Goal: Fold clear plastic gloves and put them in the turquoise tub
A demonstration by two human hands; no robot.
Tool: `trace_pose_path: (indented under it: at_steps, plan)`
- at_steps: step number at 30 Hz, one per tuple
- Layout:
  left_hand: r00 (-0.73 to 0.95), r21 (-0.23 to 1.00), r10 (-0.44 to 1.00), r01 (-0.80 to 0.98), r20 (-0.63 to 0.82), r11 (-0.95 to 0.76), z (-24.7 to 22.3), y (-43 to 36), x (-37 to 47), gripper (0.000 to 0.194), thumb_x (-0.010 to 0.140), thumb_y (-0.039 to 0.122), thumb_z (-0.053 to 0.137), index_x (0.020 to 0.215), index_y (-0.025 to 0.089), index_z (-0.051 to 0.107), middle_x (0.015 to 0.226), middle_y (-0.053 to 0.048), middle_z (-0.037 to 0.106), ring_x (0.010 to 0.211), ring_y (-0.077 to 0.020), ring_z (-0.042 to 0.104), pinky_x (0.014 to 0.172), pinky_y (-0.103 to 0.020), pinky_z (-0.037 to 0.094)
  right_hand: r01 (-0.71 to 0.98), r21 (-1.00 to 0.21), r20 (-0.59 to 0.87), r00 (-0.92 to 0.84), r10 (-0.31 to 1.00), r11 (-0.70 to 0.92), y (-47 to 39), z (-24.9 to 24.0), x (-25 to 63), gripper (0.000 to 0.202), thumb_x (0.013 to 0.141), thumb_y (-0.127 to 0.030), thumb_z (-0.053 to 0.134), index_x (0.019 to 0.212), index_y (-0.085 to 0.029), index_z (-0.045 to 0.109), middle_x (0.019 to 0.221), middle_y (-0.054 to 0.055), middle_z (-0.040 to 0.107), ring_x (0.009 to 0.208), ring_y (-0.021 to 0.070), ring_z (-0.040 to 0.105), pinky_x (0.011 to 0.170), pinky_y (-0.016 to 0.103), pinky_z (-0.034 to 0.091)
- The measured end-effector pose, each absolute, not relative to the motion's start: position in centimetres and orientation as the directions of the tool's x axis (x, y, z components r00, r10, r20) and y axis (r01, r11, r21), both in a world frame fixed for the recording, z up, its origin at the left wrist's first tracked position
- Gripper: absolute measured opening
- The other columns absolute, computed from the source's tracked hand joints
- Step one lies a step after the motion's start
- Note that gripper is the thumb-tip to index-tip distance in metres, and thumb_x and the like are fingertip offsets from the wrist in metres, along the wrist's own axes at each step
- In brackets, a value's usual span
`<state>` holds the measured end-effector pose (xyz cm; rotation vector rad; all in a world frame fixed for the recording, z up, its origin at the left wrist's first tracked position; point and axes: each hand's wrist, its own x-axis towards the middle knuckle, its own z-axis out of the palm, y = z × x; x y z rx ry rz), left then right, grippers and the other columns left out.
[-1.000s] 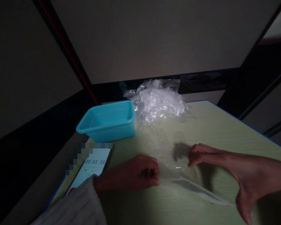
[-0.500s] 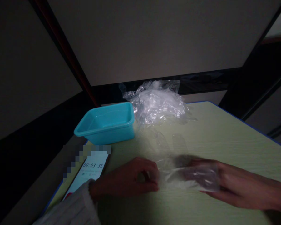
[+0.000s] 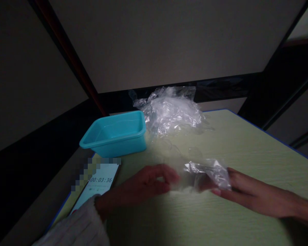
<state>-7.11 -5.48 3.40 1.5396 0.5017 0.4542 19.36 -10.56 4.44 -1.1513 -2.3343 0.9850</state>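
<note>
A clear, crinkled plastic glove (image 3: pixel 207 172) stretches between my two hands, just above the table; motion blur softens its outline. At its left end, my left hand (image 3: pixel 151 179) is closed, with thumb and fingertips pinching the thin film. My right hand (image 3: pixel 243 189) holds the other end, its fingers covered by the clear film and its thumb along the lower edge. Behind them, a heap of clear plastic gloves (image 3: pixel 171 112) lies on the table, with loose finger shapes spreading toward me.
A turquoise plastic basket (image 3: pixel 120 147) stands left of the heap. Near my left forearm lies a phone (image 3: pixel 99 186) showing a running timer. The pale wood-grain table (image 3: pixel 246 147) has a blue edge, and a panel (image 3: pixel 169 44) rises behind it.
My right hand has shifted slightly left and up, and the glove film is more bunched and raised between my hands. My left hand keeps its pinch, slightly higher.
</note>
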Motion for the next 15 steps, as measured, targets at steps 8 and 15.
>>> trace_pose_path:
  at_steps: [8, 15]
  plan:
    - [0.682, 0.938, 0.694, -0.032, -0.232, 0.346, 2.1, -4.8, -6.9, 0.023, 0.079, 0.04, 0.066, 0.086, 0.018, 0.062, 0.105, -0.005, 0.062, 0.101, -0.0187, 0.057, 0.083, -0.031, 0.046, 0.358, -0.928, -0.103, -0.518, 0.849, 0.106, -8.9, 3.3, 18.3, 0.043, 0.089, -0.048, 0.042, 0.078, -0.013, 0.064, 0.072, 0.004, 0.062, 0.068, 0.0151, 0.056, 0.065, 0.029, 0.045]
    - [0.615, 0.966, 0.746, 0.187, -0.257, 0.179, 2.3, -3.9, -7.1, 0.043, 0.071, 0.057, 0.061, 0.074, 0.015, 0.059, 0.079, -0.005, 0.065, 0.073, -0.0166, 0.061, 0.066, -0.029, 0.046, 0.278, -0.959, -0.179, -0.446, 0.877, -0.055, -8.4, 3.1, 17.8, 0.039, 0.082, -0.048, 0.052, 0.072, -0.013, 0.063, 0.069, 0.005, 0.065, 0.062, 0.0141, 0.058, 0.063, 0.029, 0.046]
